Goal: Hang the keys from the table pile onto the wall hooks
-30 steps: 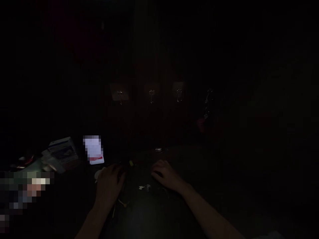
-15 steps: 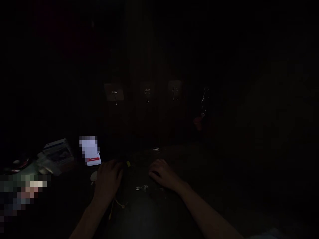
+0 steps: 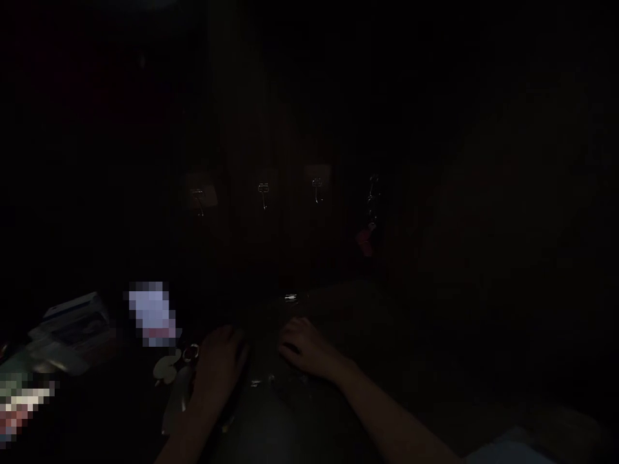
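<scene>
The scene is very dark. My left hand rests palm down on the dark tabletop, its thumb apart from the fingers and their tips hard to see. Just left of it lie a metal ring and a pale, rounded charm. A greyish flat thing shows beside my left wrist. My right hand lies on the table with loosely bent fingers, a gap between thumb and forefinger; nothing shows in it. Small keys lie between my hands. Another shiny metal piece sits beyond my right hand.
Several metal hooks line the dark upright surface ahead. From the rightmost hangs a chain with a red tag. At left are a lit, pixelated screen, a box and a crumpled pale bag.
The view has swung, so the scene sits further left and lower. My left hand has shifted right over the table, uncovering the ring and charm and covering the small yellow-green thing.
</scene>
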{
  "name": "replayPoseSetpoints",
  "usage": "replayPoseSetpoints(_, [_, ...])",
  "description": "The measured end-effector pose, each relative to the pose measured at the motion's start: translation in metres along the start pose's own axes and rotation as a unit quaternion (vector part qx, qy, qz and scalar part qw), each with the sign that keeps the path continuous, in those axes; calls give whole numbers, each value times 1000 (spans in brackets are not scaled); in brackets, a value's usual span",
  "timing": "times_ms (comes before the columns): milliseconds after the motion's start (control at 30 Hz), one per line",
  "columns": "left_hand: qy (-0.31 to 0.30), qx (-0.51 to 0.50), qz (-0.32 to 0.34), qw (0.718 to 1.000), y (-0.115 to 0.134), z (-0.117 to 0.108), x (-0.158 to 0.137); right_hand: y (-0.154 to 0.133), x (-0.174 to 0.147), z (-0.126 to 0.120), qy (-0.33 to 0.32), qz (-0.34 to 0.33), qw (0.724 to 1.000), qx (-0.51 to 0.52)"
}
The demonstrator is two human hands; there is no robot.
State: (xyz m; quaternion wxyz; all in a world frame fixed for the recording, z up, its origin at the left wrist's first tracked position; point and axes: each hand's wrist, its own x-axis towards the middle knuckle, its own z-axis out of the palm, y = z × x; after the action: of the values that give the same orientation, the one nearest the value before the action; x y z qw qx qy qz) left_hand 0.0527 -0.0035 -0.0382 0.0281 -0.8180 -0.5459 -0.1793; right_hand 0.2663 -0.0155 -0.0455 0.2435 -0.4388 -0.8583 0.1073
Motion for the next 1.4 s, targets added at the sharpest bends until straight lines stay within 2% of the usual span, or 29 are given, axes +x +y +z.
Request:
replayPoseSetpoints(133, [8,-143,-4,990,9,0,-1,1,0,-1,4,-2,1000,4])
replayPoseSetpoints(200, [13,-245,-40,969,16,-4,-1,1,0,-2,0,-3,1000,7])
replayPoseSetpoints(267, [3,-343,-107,933,23,-9,0,1,1,-3,-6,-4,1000,9])
replayPoseSetpoints(333, [-20,-450,-179,875,30,-13,1,1,2,-4,-8,-5,1000,7])
replayPoseSetpoints(367, [-30,-514,-208,832,32,-14,1,0,3,-4,-7,-6,1000,4])
replayPoseSetpoints(467, [-40,-699,-264,664,36,-12,1,1,5,-3,1,-12,1000,-7])
replayPoseSetpoints(500, [-41,-736,-278,616,35,-10,1,1,5,-2,4,-12,1000,-11])
replayPoseSetpoints(533, [-42,-760,-291,580,35,-8,0,1,6,-1,9,-10,1000,-15])
replayPoseSetpoints(567, [-44,-772,-302,557,34,-7,0,1,6,0,16,-7,1000,-17])
replayPoseSetpoints(633, [-49,-780,-316,537,33,-3,1,1,6,1,40,1,999,-15])
replayPoseSetpoints(767, [-53,-781,-306,543,29,2,0,-2,7,1,110,17,994,15])
replayPoseSetpoints(1000, [-74,-797,-238,551,29,4,-2,-7,8,3,193,26,980,37])
replayPoseSetpoints(1100, [-95,-787,-211,572,33,4,-2,-8,7,4,214,20,976,45])
replayPoseSetpoints(1200, [-80,-754,-200,620,35,6,-3,-9,7,5,222,12,973,52])
replayPoseSetpoints(1400, [-48,-630,-129,764,33,7,-4,-10,8,9,242,17,966,89])
